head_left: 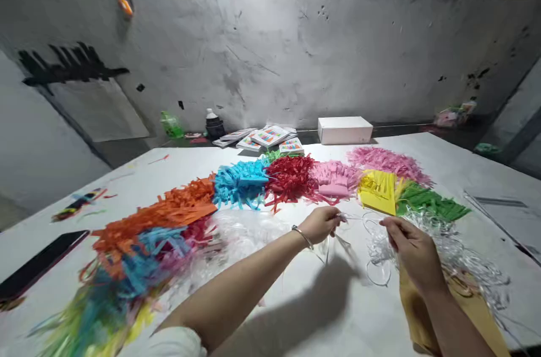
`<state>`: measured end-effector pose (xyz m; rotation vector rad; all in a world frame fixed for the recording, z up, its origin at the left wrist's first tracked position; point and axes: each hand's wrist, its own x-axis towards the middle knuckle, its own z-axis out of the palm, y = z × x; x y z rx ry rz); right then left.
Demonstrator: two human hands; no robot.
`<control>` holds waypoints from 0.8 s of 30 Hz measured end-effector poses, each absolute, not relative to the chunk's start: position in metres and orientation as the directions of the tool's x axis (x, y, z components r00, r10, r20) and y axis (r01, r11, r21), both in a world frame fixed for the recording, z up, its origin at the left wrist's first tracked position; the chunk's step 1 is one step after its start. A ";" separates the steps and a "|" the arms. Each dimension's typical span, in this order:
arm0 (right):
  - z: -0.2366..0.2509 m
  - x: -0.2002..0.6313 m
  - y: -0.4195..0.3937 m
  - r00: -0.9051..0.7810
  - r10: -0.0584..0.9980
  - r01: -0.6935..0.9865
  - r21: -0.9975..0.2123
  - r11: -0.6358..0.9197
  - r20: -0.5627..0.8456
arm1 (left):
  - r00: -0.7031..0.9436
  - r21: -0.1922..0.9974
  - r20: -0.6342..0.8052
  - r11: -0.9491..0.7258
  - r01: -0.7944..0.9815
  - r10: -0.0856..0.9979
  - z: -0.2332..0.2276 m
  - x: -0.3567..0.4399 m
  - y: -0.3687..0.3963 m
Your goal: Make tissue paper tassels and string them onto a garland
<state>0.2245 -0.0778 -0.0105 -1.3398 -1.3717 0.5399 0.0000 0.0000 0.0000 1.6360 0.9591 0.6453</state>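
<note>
My left hand, with a bangle at the wrist, pinches a thin white string over the middle of the table. The same string runs across to my right hand, whose thumb and fingers are closed on it. Loops of it hang between the hands. Beside and beyond my right hand lies a tangle of shiny whitish string. Under my right forearm is a brown paper piece. Just past the hands sit a yellow fringed paper bundle and a green one.
More fringed paper bundles, orange, blue, red and pink, curve across the white table. Clear plastic lies left of centre. Printed packs and a white box stand behind. A phone lies left.
</note>
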 end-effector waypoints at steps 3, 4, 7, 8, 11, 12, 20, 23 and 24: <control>-0.013 0.216 -0.088 0.187 0.906 0.417 -0.866 0.277 0.379 | 0.557 0.971 -0.078 -0.065 0.231 0.827 -0.001 0.001 -0.009; -0.013 0.211 -0.091 0.169 0.911 0.415 -0.865 0.281 0.376 | 0.566 0.974 -0.083 -0.055 0.222 0.820 -0.002 0.001 -0.013; -0.014 0.189 -0.095 0.099 0.931 0.392 -0.874 0.287 0.350 | 0.587 0.980 -0.097 -0.026 0.198 0.804 -0.009 0.006 -0.022; -0.014 0.181 -0.096 0.070 0.938 0.378 -0.879 0.290 0.339 | 0.588 0.981 -0.101 -0.019 0.195 0.802 -0.011 0.008 -0.025; -0.016 0.169 -0.094 0.024 0.948 0.339 -0.894 0.291 0.317 | 0.555 0.980 -0.111 -0.003 0.200 0.824 -0.016 0.008 -0.030; -0.016 0.170 -0.093 0.041 0.947 0.330 -0.899 0.287 0.317 | 0.521 0.979 -0.104 -0.004 0.203 0.847 -0.015 0.006 -0.032; -0.019 0.169 -0.119 0.222 0.867 0.505 -0.813 0.289 0.446 | 0.303 0.995 -0.038 0.008 0.102 0.952 -0.004 -0.044 -0.101; -0.031 0.127 -0.145 -0.320 0.717 0.504 -0.530 0.682 0.619 | 0.363 0.963 -0.193 0.246 -0.108 0.912 -0.013 -0.057 -0.132; -0.037 0.112 -0.152 -0.480 0.614 0.424 -0.447 0.788 0.627 | 0.353 0.925 -0.234 0.319 -0.206 0.906 -0.015 -0.063 -0.139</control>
